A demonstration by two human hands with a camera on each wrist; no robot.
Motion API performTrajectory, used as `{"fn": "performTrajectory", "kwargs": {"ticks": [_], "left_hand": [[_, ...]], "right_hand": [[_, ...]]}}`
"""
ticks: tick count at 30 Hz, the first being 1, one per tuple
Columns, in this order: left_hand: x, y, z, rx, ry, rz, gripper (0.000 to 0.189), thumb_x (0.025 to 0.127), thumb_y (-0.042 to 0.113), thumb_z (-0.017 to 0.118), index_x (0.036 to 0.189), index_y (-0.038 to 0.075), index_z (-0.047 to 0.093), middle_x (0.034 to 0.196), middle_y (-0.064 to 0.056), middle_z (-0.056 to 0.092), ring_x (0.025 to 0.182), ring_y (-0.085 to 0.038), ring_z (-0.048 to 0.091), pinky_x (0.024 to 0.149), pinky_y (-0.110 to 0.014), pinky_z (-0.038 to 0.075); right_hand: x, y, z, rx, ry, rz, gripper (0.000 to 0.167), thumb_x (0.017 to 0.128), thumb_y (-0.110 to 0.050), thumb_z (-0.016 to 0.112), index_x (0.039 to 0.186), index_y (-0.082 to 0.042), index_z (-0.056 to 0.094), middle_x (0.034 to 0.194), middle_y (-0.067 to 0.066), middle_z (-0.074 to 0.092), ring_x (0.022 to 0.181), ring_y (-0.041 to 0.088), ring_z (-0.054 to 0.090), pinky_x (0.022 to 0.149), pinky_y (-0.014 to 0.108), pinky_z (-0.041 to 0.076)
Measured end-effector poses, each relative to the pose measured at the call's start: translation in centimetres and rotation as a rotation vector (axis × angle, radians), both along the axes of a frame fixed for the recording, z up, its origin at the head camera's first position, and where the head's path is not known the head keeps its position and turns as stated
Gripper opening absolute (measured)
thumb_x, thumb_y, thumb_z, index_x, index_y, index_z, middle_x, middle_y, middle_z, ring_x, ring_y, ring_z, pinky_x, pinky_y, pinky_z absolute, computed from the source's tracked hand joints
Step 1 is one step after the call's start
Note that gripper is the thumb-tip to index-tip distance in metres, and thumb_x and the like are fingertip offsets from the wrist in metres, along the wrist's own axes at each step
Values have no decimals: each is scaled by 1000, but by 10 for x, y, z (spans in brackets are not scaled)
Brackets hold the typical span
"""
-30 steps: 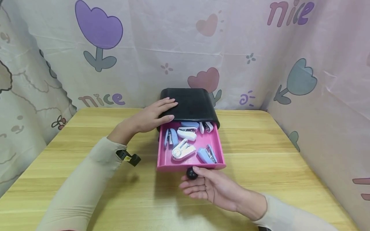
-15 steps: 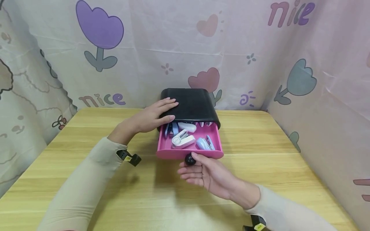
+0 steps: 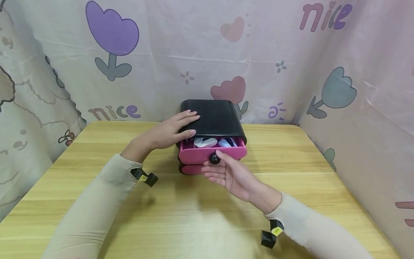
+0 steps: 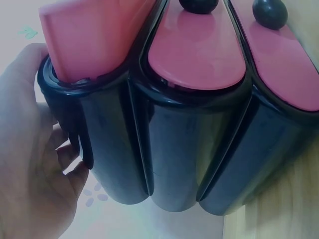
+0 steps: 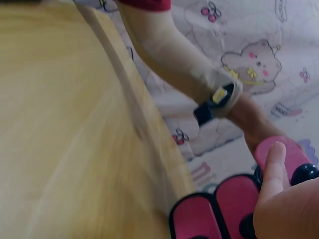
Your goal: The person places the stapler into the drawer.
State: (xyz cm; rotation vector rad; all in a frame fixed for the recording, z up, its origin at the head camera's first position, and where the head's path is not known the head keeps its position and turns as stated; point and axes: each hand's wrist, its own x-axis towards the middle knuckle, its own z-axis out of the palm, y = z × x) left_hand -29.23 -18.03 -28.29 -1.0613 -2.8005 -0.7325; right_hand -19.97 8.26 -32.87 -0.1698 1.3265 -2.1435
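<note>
The small black drawer cabinet has its top pink drawer pulled partway out. Inside, a white stapler and a blue stapler show at the front; the cabinet top hides the rest of the drawer. My left hand rests on the cabinet's upper left side, fingers extended. My right hand holds the black drawer knob between thumb and fingers. In the left wrist view, two lower pink drawer fronts sit closed in the black housing.
The cabinet stands toward the back of a wooden table. Behind it hangs a patterned cloth, which also runs along the left and right sides. Black wrist cameras are strapped over both sleeves.
My right hand has pushed the top drawer most of the way into the cabinet, moving away from me, and several staplers have gone out of sight. The left hand has stayed in place.
</note>
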Motion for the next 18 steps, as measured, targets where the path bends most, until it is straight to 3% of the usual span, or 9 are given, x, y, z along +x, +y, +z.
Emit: {"fn": "performTrajectory", "kwargs": {"ticks": [8, 18], "left_hand": [[0, 0, 0, -1, -4, -14, 62, 101, 52, 44, 155, 23, 31, 162, 0, 19, 149, -19, 9, 116, -52, 16], [-1, -1, 1, -1, -18, -18, 62, 101, 51, 43, 155, 23, 31, 162, 0, 18, 149, -18, 8, 116, -53, 16]], "right_hand": [[-21, -6, -1, 4, 6, -32, 49, 98, -42, 58, 115, 4, 63, 109, 16, 70, 102, 27, 68, 93, 34, 51], [-31, -11, 1, 0, 0, -39, 44, 99, -41, 56, 109, 1, 66, 107, 15, 71, 102, 26, 68, 93, 33, 51]]}}
